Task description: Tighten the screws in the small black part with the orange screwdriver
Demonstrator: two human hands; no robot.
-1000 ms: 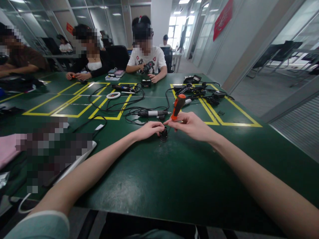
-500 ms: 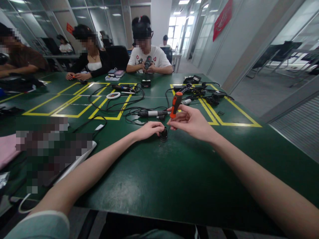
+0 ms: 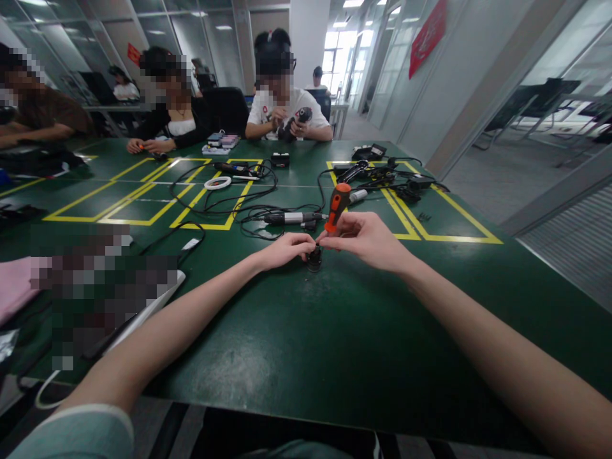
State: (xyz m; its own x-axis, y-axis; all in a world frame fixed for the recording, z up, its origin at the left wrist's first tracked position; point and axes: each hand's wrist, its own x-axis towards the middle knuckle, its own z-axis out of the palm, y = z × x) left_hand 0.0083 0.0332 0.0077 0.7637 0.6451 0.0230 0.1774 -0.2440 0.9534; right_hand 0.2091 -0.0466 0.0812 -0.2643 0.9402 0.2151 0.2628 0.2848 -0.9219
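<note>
My left hand is closed on a small dark round part that stands on the green table. In my right hand is a screwdriver with an orange and black handle, pinched low near the handle's base. The handle points up and leans slightly to the right. Its tip comes down at the top of the dark part, where my fingertips hide the exact contact. Both hands nearly meet over the part.
Just beyond my hands lies a grey and black handheld tool with a coiled cable. A white ring and black devices with cables sit farther back. Small screws lie at right. A white-edged device is left. Co-workers sit opposite.
My right hand has moved slightly left and down, bringing the screwdriver from beside the dark part to its top. My left hand stays put. The co-worker opposite has shifted a tool in their hands.
</note>
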